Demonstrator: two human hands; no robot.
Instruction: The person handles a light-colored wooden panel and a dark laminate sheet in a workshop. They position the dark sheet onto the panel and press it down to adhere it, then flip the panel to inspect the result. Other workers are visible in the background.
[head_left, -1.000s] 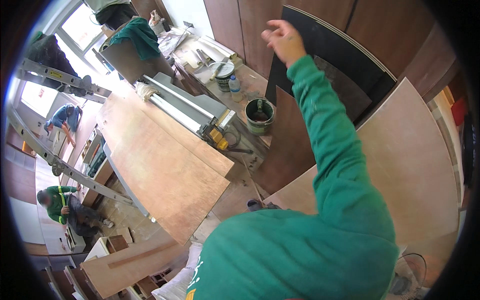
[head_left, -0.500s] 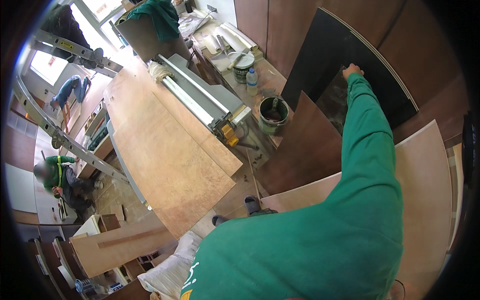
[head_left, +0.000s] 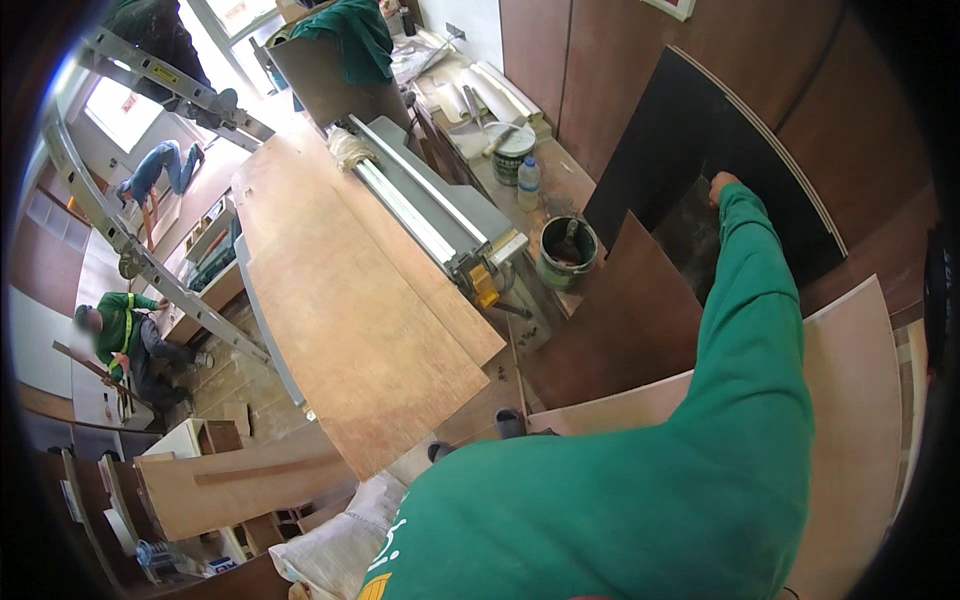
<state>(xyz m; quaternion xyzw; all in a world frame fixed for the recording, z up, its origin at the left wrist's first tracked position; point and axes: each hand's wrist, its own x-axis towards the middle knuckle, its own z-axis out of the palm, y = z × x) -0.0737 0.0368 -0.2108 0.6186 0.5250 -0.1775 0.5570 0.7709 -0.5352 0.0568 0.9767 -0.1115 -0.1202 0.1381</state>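
Note:
My right hand [head_left: 721, 188], at the end of a stretched green sleeve, is closed at the upper corner of a dark, glossy thin sheet [head_left: 692, 232]. The fingertips are partly hidden, but they appear to pinch its edge. Behind the sheet a large black panel [head_left: 650, 160] leans on the wall. In front of it stands a reddish-brown panel [head_left: 625, 320] with a pointed top, to the left of my forearm. A pale wood sheet [head_left: 850, 390] leans beneath and beyond my arm. My left hand is out of view.
Plywood sheets [head_left: 350, 320] lie on a table saw [head_left: 440, 210]. A dark bucket [head_left: 566, 252] with a brush, a water bottle [head_left: 528, 185] and a paint tub [head_left: 513, 150] stand near the wall. A ladder [head_left: 165, 265] rises at left; several people work there. A white sack [head_left: 335, 530] lies below.
The whole view has shifted, so most things sit slightly lower and farther right. My right hand stays at the dark sheet's corner. At left, the seated person's posture has changed a little.

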